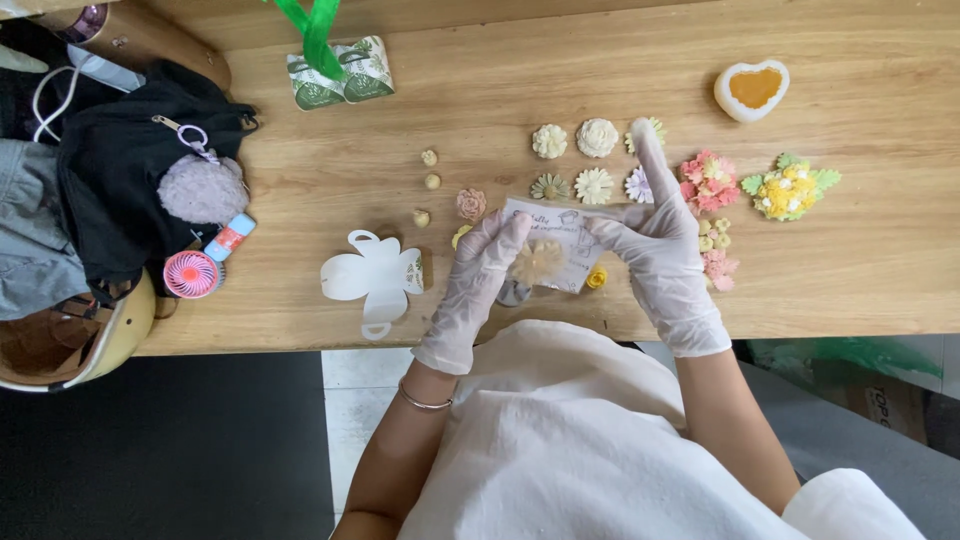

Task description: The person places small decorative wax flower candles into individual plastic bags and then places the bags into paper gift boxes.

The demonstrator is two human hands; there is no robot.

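Two gloved hands hold a pale cream flower over a small printed card at the near edge of the desk.

The left hand (pixel 478 285) pinches the cream flower (pixel 538 262) from its left side, its grip closed on the flower, while the right hand (pixel 665 255) touches the card (pixel 570 238) with lower fingers; its grip is apart, index finger pointing straight up toward the far edge. The flower sits over the card's near part, near a small yellow rose (pixel 597 279). Beyond the card lie rows of moulded flowers (pixel 597 138); a pink cluster (pixel 708 181) and a yellow bouquet (pixel 788 189) lie toward the right edge. A heart-shaped mould (pixel 752 90) rests near the far right corner. A white flat cut-out box (pixel 372 276) lies left of the hands, a black bag (pixel 130 180) at the left edge.
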